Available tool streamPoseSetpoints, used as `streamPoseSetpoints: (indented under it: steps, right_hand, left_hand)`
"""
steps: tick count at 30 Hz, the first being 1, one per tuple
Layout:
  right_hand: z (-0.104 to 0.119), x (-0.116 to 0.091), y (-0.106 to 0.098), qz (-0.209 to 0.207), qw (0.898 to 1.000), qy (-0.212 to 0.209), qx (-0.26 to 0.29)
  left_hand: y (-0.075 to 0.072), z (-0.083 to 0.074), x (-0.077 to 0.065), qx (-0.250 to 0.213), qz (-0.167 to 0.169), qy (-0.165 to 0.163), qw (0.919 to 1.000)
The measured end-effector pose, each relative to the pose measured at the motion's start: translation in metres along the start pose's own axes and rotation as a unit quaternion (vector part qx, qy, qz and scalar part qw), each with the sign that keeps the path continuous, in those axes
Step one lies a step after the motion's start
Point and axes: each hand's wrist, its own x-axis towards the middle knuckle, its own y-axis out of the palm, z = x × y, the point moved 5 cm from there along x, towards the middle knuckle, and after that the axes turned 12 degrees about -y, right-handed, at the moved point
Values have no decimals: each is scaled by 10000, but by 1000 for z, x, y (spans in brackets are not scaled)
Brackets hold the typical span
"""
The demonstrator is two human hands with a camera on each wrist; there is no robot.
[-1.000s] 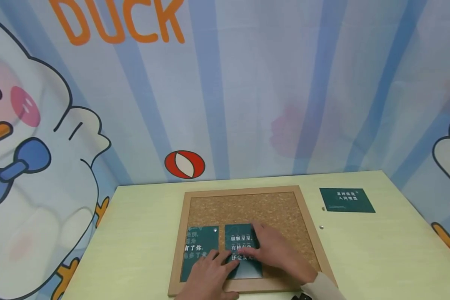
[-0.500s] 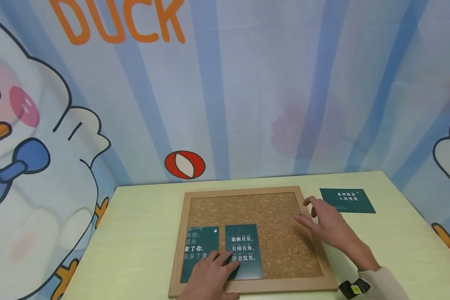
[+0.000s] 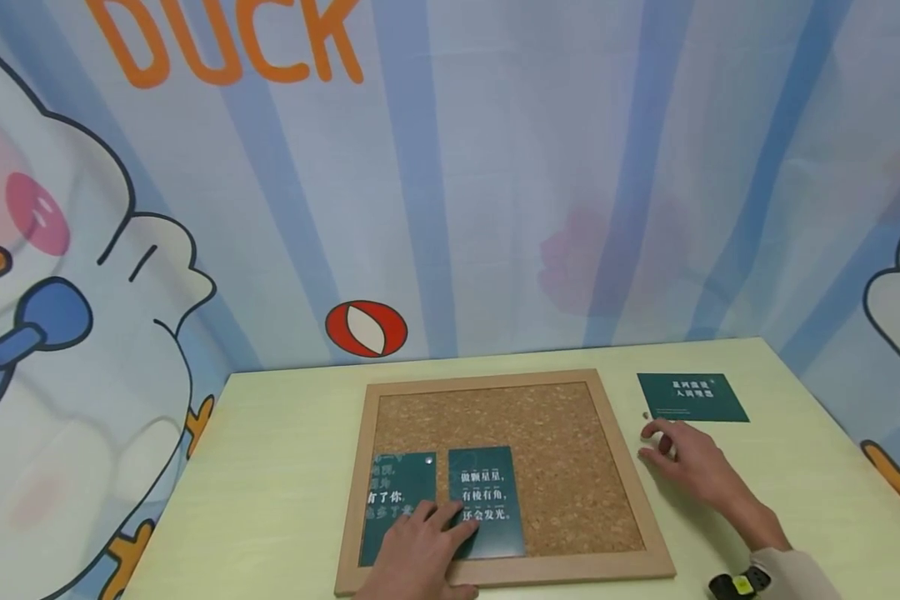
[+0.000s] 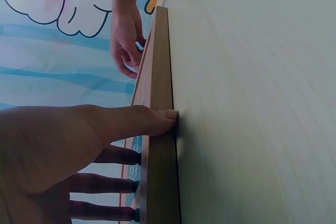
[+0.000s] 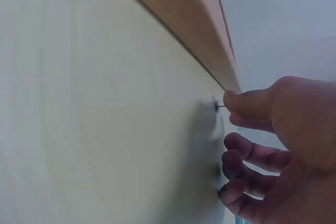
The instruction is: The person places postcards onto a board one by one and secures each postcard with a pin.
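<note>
In the head view, a person's left hand rests with spread fingers over two dark green cards with white lettering, the left card and the right card. Both lie on a wood-framed cork board. The left wrist view has that thumb against the frame's side. Right of the board, the right hand reaches down with curled fingers. Its thumb tip is at a small thumbtack on the table, point toward the thumb. A gap shows between thumb and forefinger in the head view.
A third green card lies on the table at the back right. Beside its lower left corner is another small tack. A silver tack sits on the left card's top corner. A printed duck backdrop stands behind.
The right hand has left the right card and moved rightward off the board to the loose tack on the table. The left hand stays over the cards.
</note>
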Motion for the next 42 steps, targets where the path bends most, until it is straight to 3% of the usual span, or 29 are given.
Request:
streamPoseSetpoints:
  steps: [22, 31, 42]
  right_hand:
    - [2, -2, 3, -458, 9985, -87, -277]
    - [4, -2, -5, -762, 9969, 113, -136]
    - [22, 14, -14, -866, 9962, -98, 22]
  left_hand:
    - [0, -1, 1, -118, 57, -79, 9999]
    - [-1, 0, 0, -99, 34, -102, 9999]
    - [-2, 0, 0, -201, 106, -151, 9996]
